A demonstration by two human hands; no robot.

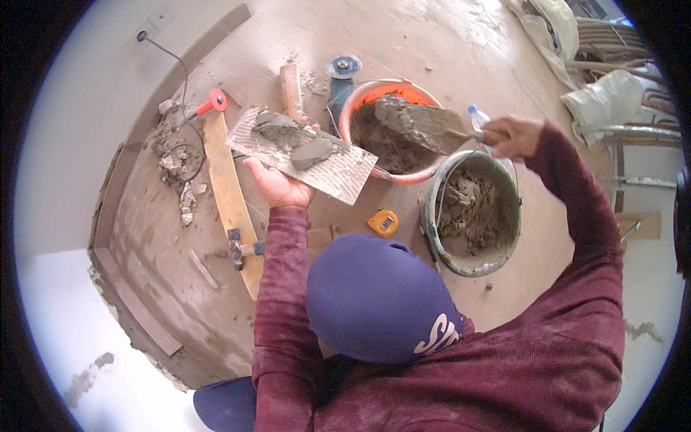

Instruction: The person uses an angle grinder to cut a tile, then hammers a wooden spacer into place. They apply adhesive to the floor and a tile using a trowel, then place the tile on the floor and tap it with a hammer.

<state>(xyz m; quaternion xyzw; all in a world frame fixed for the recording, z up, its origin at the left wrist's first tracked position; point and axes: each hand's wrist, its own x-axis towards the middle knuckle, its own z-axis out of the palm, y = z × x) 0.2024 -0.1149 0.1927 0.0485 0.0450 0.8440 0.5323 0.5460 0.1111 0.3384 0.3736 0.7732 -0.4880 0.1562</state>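
The right hand [512, 137] wraps round a trowel [443, 129], its blade over the orange bucket [423, 92]. The left hand [279, 184], palm up, bears a tile [354, 173] between bucket and the floor's [468, 43] left edge; its finger spread is hidden.

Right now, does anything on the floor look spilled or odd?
Yes: broken rubble lies scattered on the floor left of the yellowish plank, with a dark cord looped over it, so that patch looks messy.

A metal-headed hammer [236, 250] lies across a long, flat yellow bar [224, 176], a compact yellow tape measure [384, 223] rests on the dusty beige floor [295, 32], and pale chunky rubble [188, 204] lies near a thin dark cable [185, 66]
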